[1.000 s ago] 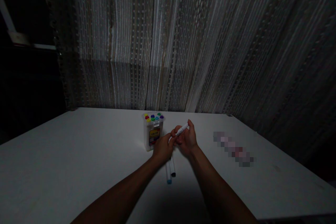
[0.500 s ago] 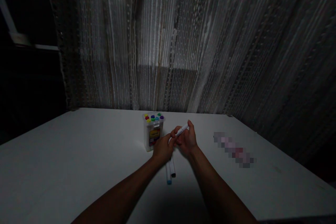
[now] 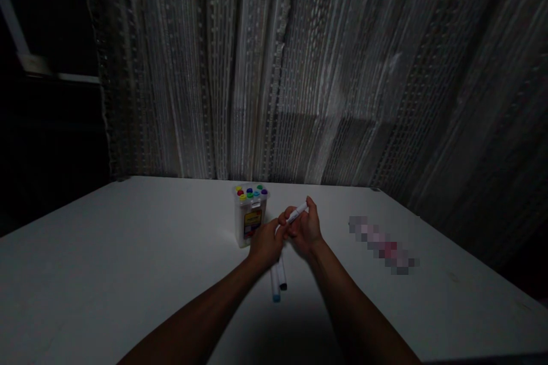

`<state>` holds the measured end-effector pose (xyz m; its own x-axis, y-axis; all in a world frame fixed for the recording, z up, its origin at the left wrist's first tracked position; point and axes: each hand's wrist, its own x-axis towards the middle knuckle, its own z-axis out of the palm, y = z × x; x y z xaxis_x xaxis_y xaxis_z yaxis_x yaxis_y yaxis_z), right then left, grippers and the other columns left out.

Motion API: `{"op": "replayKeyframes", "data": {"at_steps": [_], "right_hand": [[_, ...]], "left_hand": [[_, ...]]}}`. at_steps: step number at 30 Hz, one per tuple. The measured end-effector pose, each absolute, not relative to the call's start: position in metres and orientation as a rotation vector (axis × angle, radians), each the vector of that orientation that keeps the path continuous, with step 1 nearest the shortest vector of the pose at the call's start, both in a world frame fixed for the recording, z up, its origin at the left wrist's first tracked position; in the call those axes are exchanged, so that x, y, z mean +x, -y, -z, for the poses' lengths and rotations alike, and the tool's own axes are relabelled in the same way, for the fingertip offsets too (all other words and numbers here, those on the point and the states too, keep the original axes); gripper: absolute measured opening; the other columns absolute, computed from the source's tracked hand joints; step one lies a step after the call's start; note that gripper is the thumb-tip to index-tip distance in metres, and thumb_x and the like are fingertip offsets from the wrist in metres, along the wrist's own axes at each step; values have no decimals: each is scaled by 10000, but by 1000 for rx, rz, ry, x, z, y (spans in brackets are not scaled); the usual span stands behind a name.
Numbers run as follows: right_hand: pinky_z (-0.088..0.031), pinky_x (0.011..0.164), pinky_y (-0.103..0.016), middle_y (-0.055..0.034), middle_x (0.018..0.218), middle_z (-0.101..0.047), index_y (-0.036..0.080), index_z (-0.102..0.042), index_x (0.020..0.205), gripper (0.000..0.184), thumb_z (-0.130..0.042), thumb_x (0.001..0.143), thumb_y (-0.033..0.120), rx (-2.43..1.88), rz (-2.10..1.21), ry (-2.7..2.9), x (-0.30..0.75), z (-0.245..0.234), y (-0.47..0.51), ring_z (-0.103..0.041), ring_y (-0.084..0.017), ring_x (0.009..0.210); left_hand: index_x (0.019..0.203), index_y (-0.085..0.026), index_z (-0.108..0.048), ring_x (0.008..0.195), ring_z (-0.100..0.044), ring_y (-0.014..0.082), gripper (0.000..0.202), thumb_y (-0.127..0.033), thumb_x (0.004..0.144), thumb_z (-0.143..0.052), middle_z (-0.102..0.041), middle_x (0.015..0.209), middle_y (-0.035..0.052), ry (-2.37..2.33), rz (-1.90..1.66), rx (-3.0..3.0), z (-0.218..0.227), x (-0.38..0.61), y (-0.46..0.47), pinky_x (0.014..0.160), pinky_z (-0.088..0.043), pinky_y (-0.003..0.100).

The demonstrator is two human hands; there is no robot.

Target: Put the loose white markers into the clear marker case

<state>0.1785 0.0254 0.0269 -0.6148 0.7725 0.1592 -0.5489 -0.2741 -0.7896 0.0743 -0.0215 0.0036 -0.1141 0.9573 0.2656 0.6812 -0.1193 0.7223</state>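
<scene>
A white marker (image 3: 297,213) is held at a slant between my two hands, above the table. My left hand (image 3: 268,242) is closed around its lower end. My right hand (image 3: 307,228) grips the upper part, with the thumb at the top end. Just left of my left hand stands a clear plastic case (image 3: 240,222) with a dark label, holding several markers with coloured caps. Under my hands lie two more white markers, one with a light blue end (image 3: 276,298) and one with a dark end (image 3: 283,286); their far ends are hidden by my left hand.
The white table (image 3: 149,251) reaches back to a grey striped curtain (image 3: 265,68). At the right lies a long pinkish, pixelated object (image 3: 383,245). A dark window (image 3: 47,28) is at the upper left. The room is dim.
The view has shifted very slightly, and the curtain's folds have moved. Both hands keep the same hold on the marker.
</scene>
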Motion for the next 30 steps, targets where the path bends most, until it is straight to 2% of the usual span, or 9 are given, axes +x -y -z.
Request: {"op": "replayKeyframes", "data": {"at_steps": [21, 30], "right_hand": [[-336, 355, -208, -46, 492, -567, 133, -565, 572, 640, -283, 755, 678, -320, -1985, 1088, 179, -29, -22, -413, -89, 351], [-343, 366, -211, -51, 522, -580, 129, -572, 593, 651, -284, 755, 690, -306, -1997, 1084, 181, -28, -23, -394, -77, 343]], "left_hand": [[886, -195, -631, 749, -609, 163, 331, -347, 863, -338, -673, 775, 27, -1787, -1122, 1829, -2, 74, 21, 631, -378, 219], [953, -202, -622, 769, -610, 172, 342, -364, 873, -332, -675, 816, 36, -1811, -1080, 1845, -1, 76, 21, 661, -395, 232]]}}
